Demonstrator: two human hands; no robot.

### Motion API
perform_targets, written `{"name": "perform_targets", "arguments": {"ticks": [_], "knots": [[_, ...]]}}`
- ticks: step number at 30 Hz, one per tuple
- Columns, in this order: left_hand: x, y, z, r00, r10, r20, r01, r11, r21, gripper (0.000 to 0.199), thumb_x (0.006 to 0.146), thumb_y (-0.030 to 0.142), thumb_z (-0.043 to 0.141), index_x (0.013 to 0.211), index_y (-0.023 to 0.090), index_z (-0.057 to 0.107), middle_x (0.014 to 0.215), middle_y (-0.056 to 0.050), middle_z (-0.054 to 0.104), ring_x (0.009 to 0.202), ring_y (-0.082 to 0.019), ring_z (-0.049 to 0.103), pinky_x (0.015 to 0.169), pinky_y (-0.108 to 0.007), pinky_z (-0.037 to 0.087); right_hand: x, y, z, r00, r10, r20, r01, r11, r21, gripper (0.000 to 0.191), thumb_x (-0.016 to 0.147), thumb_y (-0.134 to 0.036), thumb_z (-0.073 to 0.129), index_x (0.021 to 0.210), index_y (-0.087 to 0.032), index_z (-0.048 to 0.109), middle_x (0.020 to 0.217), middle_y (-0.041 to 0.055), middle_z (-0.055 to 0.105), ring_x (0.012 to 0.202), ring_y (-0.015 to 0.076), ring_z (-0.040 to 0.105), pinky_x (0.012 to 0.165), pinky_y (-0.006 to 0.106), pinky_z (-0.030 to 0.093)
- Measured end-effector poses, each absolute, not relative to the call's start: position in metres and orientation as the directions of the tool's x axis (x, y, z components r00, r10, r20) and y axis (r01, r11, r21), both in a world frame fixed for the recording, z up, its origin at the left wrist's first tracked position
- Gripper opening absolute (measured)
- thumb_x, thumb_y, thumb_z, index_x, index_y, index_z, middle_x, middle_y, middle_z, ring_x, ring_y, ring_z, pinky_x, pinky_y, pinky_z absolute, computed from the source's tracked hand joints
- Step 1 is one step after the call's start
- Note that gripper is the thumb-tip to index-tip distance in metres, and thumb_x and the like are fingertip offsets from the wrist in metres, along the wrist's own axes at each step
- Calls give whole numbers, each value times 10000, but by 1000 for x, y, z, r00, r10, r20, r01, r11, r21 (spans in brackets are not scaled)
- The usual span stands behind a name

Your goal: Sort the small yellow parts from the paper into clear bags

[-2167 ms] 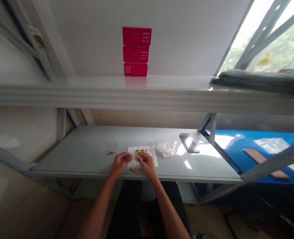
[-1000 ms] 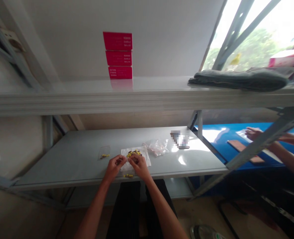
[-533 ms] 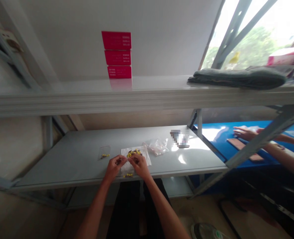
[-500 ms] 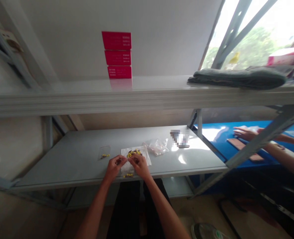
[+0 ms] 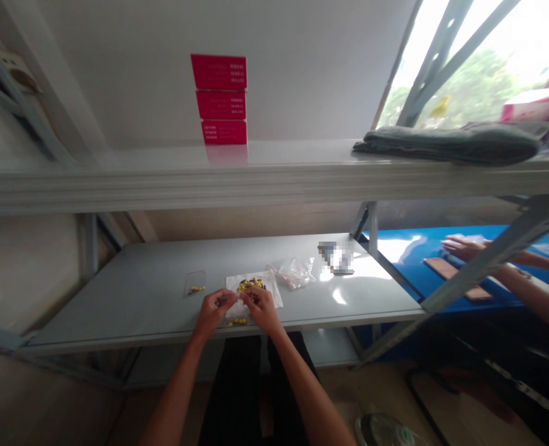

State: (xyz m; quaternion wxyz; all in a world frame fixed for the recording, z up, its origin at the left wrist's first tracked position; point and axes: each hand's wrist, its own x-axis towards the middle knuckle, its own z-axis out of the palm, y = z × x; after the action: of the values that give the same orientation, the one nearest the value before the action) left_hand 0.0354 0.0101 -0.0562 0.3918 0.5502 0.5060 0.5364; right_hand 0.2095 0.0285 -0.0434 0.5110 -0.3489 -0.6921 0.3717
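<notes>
Pinching the top of a small clear bag between left hand and right hand, with fingertips narrowed and nearly meeting. Apparently loaded already, with yellow pieces at its bottom, at six o'clock from the grip; too small to tell whether sealed. Seemingly finished: another bag with similar pieces inside, lying apart at ten o'clock. Left loose: a heaped pile of yellow and dark pieces on white paper at one o'clock, near crumpled clear plastic at two.
</notes>
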Motion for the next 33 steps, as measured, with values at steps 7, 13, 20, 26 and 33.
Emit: {"name": "perform_targets", "arguments": {"ticks": [7, 13, 20, 26, 33], "knots": [[35, 10, -54, -80, 972, 221, 152, -207, 966, 299, 776, 454, 748, 792, 156, 731, 801, -36, 720, 803, -190, 649, 766, -263, 491, 206, 31, -46, -318, 837, 446, 112, 500, -859, 299, 975, -361, 508, 760, -192, 629, 692, 3, 609, 613, 131, 515, 600, 242, 383], [36, 9, -54, -99, 976, 192, 147, -176, 973, 301, 773, 451, 753, 821, 155, 729, 822, -38, 720, 790, -185, 651, 742, -257, 487, 206, 29, -43, -340, 811, 476, 92, 532, -842, 245, 971, -297, 499, 783, -191, 612, 714, 2, 605, 626, 134, 522, 612, 245, 380], [36, 8, -53, -96, 972, 214, 113, -203, 973, 263, 760, 422, 777, 811, 166, 750, 827, -36, 738, 822, -191, 669, 788, -269, 498, 206, 28, -42, -336, 806, 488, 138, 554, -821, 213, 962, -281, 512, 817, -191, 639, 735, 7, 632, 640, 137, 531, 627, 250, 381], [36, 10, -53, -120, 979, 164, 72, -156, 985, 355, 812, 489, 708, 894, 153, 788, 848, -71, 767, 802, -200, 682, 775, -287, 510, 209, 28, -43, -201, 873, 445, 75, 466, -881, 281, 964, -371, 525, 776, -192, 631, 703, 9, 613, 634, 144, 526, 604, 252, 385], [38, 4, -46, -156, 972, 174, 102, -160, 982, 392, 835, 518, 656, 884, 147, 771, 591, -15, 665, 511, -144, 573, 573, -259, 477, 207, 28, -47, -155, 887, 435, 72, 449, -890, 404, 954, -443, 555, 645, -188, 604, 551, -25, 507, 523, 118, 429, 527, 249, 306]]}}
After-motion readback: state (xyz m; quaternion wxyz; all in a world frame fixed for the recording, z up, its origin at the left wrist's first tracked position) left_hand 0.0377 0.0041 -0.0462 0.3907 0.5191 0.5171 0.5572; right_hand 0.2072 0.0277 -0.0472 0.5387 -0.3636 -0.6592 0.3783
